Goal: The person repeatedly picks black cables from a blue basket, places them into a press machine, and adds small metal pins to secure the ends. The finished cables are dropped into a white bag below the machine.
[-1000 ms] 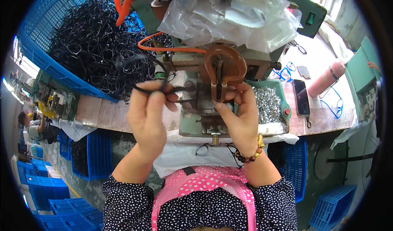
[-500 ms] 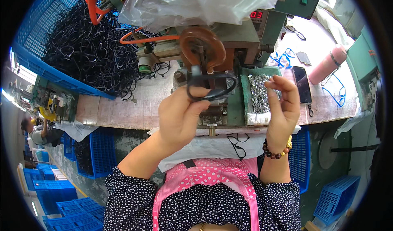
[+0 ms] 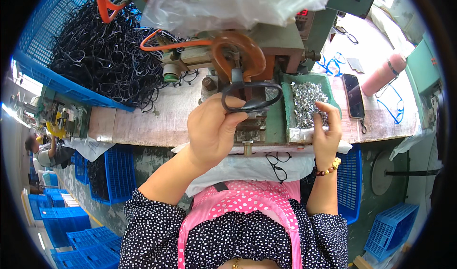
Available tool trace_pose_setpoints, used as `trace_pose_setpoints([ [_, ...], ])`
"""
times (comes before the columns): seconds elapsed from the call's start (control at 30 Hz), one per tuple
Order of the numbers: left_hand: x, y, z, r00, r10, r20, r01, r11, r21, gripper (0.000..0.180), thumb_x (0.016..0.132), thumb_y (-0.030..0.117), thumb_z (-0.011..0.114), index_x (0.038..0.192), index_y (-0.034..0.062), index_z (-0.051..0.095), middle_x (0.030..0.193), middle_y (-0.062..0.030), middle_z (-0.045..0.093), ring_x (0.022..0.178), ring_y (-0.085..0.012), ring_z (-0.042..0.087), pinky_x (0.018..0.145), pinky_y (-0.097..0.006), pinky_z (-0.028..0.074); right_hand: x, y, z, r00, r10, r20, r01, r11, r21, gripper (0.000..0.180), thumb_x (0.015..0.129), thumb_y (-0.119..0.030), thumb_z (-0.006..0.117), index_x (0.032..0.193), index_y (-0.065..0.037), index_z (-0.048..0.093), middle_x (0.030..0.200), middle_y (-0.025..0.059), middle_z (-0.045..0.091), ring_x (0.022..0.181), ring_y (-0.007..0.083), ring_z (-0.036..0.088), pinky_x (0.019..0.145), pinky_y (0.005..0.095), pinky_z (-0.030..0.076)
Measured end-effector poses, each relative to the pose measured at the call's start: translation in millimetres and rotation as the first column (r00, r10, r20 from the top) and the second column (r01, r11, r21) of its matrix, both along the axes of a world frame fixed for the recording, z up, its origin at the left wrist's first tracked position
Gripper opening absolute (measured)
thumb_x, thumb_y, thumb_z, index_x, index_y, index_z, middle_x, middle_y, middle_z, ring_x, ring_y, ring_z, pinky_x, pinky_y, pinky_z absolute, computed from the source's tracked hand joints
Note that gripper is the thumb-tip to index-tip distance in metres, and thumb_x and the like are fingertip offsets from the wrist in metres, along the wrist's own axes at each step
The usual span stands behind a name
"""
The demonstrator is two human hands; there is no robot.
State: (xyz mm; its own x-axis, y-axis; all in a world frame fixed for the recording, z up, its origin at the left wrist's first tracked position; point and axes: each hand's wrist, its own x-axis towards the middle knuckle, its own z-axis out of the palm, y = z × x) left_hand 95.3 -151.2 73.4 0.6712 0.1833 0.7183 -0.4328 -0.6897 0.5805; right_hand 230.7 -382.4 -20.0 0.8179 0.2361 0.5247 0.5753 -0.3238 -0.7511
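My left hand (image 3: pixel 212 128) pinches a black eyeglass frame (image 3: pixel 261 83) by its lower rim and holds it up in front of the bench machine (image 3: pixel 276 42). A brown ring-shaped guard (image 3: pixel 255 54) on the machine stands just beyond the frame. My right hand (image 3: pixel 327 138) is at the right side of a green tray (image 3: pixel 329 81), which is filled with small shiny metal pieces (image 3: pixel 304 100). Its thumb and index finger are curled close together among the pieces; whatever lies between the fingertips is too small to make out.
A blue crate (image 3: pixel 71 90) heaped with black eyeglass frames (image 3: pixel 102 61) stands at the left. To the right lie a phone (image 3: pixel 352 95), a pink bottle (image 3: pixel 384 73) and blue glasses frames (image 3: pixel 397 111). Black glasses (image 3: pixel 278 166) rest on the white cloth over my lap.
My right hand has lowered its fingertips to the pieces in the tray. My left hand has shifted slightly right with the eyeglass frame, which is tilted more upright.
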Motion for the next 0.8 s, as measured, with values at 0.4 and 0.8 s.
trace_pose_setpoints([
  [0.4, -17, 47, 0, 0.974, 0.176, 0.145, -0.214, 0.925, 0.314, 0.017, 0.079, 0.003, 0.073, 0.095, 0.0018, 0.067, 0.089, -0.013, 0.066, 0.082, -0.031, 0.062, 0.07, -0.041, 0.049, 1, 24, 1, 0.98, 0.022, 0.198, 0.02, 0.978, -0.206, 0.008, 0.084, -0.002, 0.068, 0.091, -0.003, 0.065, 0.104, 0.0113, 0.068, 0.11, 0.0337, 0.059, 0.099, 0.0432, 0.042],
  [0.8, 31, 256, -75, 0.482, 0.867, -0.127, -0.571, 0.421, 0.705, 0.022, 0.082, 0.019, 0.074, 0.097, 0.0066, 0.065, 0.107, -0.0109, 0.059, 0.105, -0.0314, 0.056, 0.091, -0.042, 0.049, -4, 27, -19, 0.976, -0.134, 0.174, 0.131, 0.991, 0.029, 0.007, 0.089, 0.0, 0.064, 0.095, -0.001, 0.063, 0.088, 0.0111, 0.063, 0.081, 0.0271, 0.06, 0.078, 0.0377, 0.049],
])
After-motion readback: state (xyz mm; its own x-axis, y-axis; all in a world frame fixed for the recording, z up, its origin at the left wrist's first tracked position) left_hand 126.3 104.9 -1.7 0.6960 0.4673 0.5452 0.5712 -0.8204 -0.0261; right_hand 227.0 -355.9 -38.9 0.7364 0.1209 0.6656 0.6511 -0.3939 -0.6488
